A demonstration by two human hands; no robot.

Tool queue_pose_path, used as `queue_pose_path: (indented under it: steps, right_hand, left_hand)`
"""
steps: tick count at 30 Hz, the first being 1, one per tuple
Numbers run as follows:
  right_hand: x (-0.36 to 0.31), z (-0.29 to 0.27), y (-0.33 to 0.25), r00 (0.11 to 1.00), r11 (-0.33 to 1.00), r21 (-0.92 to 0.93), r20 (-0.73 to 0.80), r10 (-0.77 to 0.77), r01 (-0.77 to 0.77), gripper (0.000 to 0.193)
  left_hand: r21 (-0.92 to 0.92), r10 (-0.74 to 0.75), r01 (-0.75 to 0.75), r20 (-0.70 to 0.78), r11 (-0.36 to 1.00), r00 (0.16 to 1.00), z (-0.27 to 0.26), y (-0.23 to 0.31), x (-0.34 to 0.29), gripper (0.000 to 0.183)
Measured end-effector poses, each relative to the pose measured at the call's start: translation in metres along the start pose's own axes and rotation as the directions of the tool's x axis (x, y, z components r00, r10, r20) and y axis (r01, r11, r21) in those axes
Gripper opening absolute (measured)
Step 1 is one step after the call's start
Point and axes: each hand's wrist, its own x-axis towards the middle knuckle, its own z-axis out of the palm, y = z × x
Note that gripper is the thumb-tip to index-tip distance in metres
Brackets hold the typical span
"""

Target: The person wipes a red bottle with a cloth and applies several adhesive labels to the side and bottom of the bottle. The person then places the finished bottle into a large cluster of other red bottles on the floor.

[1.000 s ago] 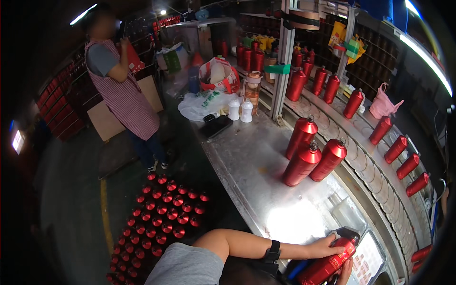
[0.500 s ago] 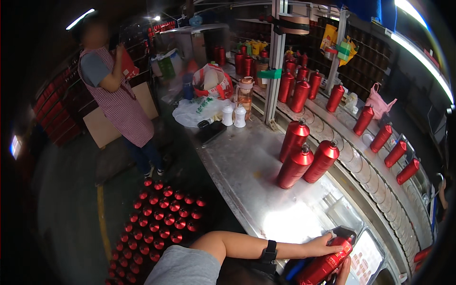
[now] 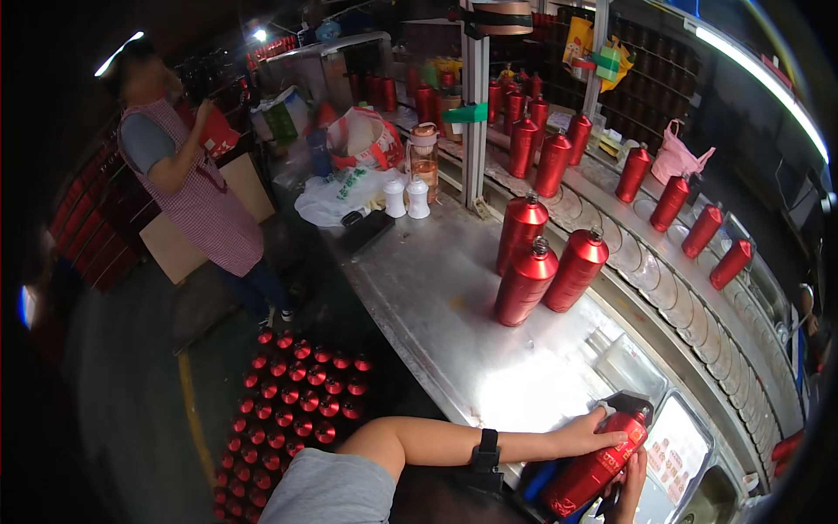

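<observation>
A shiny red bottle (image 3: 580,485) lies tilted at the lower right, its neck toward the upper right. My left hand (image 3: 587,437) is closed over its upper side, with a bit of white material by the fingers. My right hand (image 3: 630,489) grips it from the right, fingers partly hidden behind it. Gold-coloured print shows on the bottle near my left fingertips. Beside the hands lies a tray holding a white sheet (image 3: 676,445) with small red printed designs. Past the bottle's neck is a dark object (image 3: 627,403) I cannot make out.
Three red bottles (image 3: 525,284) stand on the metal table (image 3: 410,288). Beyond them a curved conveyor (image 3: 650,266) carries several more. A metal post (image 3: 474,113), white containers (image 3: 406,199) and bags stand farther back. Many bottles (image 3: 297,393) fill the floor at left, near another person (image 3: 188,183).
The view has shifted slightly, so the table and post sit farther left. Bottles on the conveyor have moved a little toward the near right. Both hands stay on the bottle.
</observation>
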Motion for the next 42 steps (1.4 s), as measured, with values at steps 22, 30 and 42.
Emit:
queue_pose_path:
  steps: [22,30,42]
  right_hand:
    - [0.034,-0.043,0.029,0.996,0.996,0.06,0.07,-0.064,0.059,0.055]
    - [0.03,-0.051,0.033,0.995,0.997,0.027,0.072,-0.071,0.069,0.05]
    - [0.034,-0.042,0.032,0.997,0.997,-0.022,-0.023,-0.078,0.078,0.056]
  left_hand:
    - [-0.257,-0.212,0.257,0.189,0.932,0.959,0.016,0.006,0.019,0.049]
    - [-0.231,-0.213,0.248,0.167,0.941,0.963,0.023,0.004,0.015,0.049]
    - [-0.153,-0.217,0.231,0.105,0.961,0.971,0.032,0.003,0.02,0.077]
